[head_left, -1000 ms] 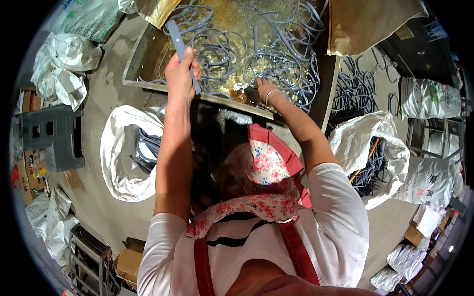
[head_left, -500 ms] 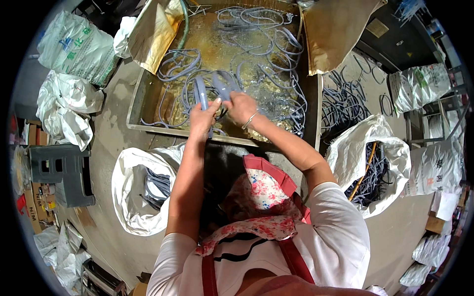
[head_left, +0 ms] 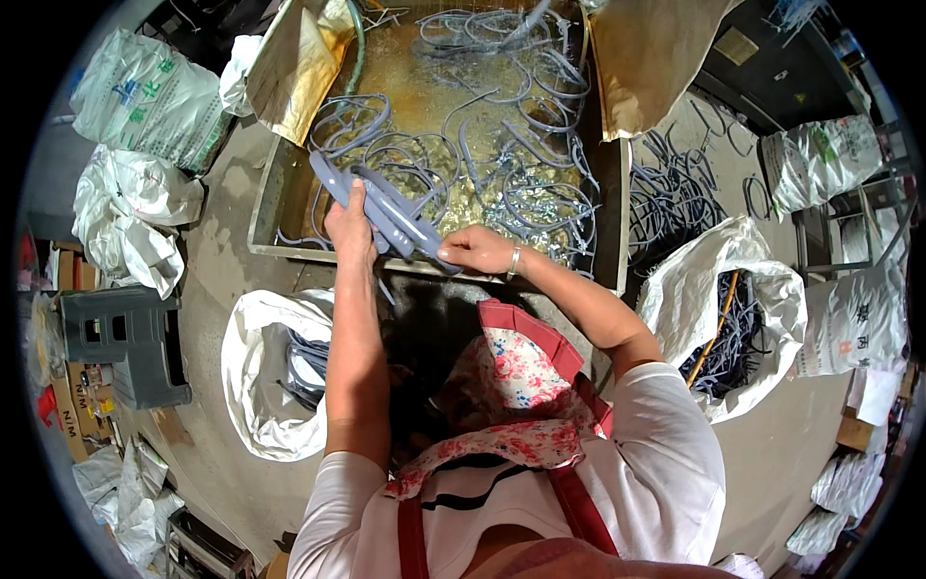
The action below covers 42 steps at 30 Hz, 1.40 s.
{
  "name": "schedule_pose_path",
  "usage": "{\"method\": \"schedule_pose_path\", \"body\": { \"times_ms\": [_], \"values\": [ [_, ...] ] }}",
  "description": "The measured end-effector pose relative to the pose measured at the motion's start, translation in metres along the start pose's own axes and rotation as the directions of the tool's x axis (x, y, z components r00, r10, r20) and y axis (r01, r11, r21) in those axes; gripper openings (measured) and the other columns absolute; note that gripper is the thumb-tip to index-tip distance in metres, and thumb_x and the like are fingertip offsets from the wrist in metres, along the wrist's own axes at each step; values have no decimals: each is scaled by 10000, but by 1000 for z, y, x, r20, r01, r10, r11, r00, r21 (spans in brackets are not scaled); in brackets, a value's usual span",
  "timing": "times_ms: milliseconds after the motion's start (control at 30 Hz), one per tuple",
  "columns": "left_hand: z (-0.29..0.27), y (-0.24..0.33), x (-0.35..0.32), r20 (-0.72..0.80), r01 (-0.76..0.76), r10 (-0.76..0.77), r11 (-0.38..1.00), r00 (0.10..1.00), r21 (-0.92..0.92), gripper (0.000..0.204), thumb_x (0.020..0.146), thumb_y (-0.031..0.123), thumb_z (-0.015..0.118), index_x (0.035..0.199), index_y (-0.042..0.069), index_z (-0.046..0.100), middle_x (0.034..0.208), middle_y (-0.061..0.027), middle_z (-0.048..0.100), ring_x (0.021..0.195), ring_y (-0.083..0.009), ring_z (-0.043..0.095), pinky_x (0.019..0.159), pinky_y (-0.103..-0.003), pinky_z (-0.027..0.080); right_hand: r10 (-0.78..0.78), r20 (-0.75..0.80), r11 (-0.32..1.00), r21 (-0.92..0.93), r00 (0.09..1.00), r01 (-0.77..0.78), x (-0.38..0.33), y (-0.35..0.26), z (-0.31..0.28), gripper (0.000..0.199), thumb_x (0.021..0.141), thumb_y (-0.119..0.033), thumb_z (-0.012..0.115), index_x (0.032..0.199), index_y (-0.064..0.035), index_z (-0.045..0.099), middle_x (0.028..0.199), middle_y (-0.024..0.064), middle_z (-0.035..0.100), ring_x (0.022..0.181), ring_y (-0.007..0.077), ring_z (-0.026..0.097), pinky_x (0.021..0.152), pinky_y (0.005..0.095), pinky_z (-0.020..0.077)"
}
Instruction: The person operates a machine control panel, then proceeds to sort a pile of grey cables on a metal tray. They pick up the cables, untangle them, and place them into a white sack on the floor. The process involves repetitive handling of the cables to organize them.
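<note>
A coil of grey plastic tubing point(head_left: 394, 214) hangs over the near side of a metal water tank point(head_left: 622, 232). My left hand point(head_left: 351, 227) is closed round the coil's left part, thumb on top. At the coil's lower right end, my right hand point(head_left: 477, 251) pinches the tubing with its fingertips. Behind my hands, more loops of grey tubing point(head_left: 349, 125) lie in the shallow, yellowish water, some at the far end and some along the right wall. Water ripples and glints right of the coil.
White sacks holding grey strips stand open on the floor, a left sack point(head_left: 246, 410) and a right sack point(head_left: 666, 289). A tubing pile point(head_left: 666, 193) lies right of the tank. Brown sheets point(head_left: 289, 82) flank the tank. A dark plastic stool point(head_left: 125, 338) is at far left.
The coil has swung from upright to slanting down toward the right. My left hand has moved left, while my right hand has come down nearer me, to the coil's lower end.
</note>
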<state>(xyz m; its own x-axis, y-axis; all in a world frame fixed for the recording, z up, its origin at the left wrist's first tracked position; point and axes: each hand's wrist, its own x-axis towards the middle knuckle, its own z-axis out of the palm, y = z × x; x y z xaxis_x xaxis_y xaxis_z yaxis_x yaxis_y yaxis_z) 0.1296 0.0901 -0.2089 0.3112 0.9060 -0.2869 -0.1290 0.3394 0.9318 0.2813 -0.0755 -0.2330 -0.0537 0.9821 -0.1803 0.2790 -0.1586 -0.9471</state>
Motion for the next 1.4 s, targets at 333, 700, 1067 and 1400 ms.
{"method": "schedule_pose_path", "body": {
  "times_ms": [333,700,1067,1400],
  "values": [
    [-7,25,-8,-84,-70,53,975,995,-211,227,927,219,446,895,-3,481,788,-90,542,574,-166,522,499,-280,452,-173,-589,983,-59,789,171,-38,-2,-56,369,906,-295,473,672,-10,481,549,-9,418,532,104,395,488,294,347],
    [9,29,-17,56,-286,283,954,958,83,176,840,203,608,857,47,527,619,23,458,462,-61,408,439,-213,355,-412,-440,550,-818,798,-167,-59,-10,-81,498,810,-491,515,535,-75,512,519,118,530,473,311,538,449,408,415],
    [41,14,-47,451,-398,62,586,890,706,335,762,327,671,829,5,609,657,-37,578,608,-102,531,567,-247,432,-430,-465,772,-634,774,48,-6,-21,-93,217,865,-236,494,950,-64,596,986,97,564,847,258,562,715,332,467],
    [8,34,-19,15,-70,74,980,997,-188,283,852,114,558,1075,-30,460,832,-184,599,599,-251,604,547,-373,527,330,-273,652,-626,903,-428,-33,126,-109,451,771,-464,590,860,-27,654,866,212,620,811,333,611,750,386,469]
  ]
}}
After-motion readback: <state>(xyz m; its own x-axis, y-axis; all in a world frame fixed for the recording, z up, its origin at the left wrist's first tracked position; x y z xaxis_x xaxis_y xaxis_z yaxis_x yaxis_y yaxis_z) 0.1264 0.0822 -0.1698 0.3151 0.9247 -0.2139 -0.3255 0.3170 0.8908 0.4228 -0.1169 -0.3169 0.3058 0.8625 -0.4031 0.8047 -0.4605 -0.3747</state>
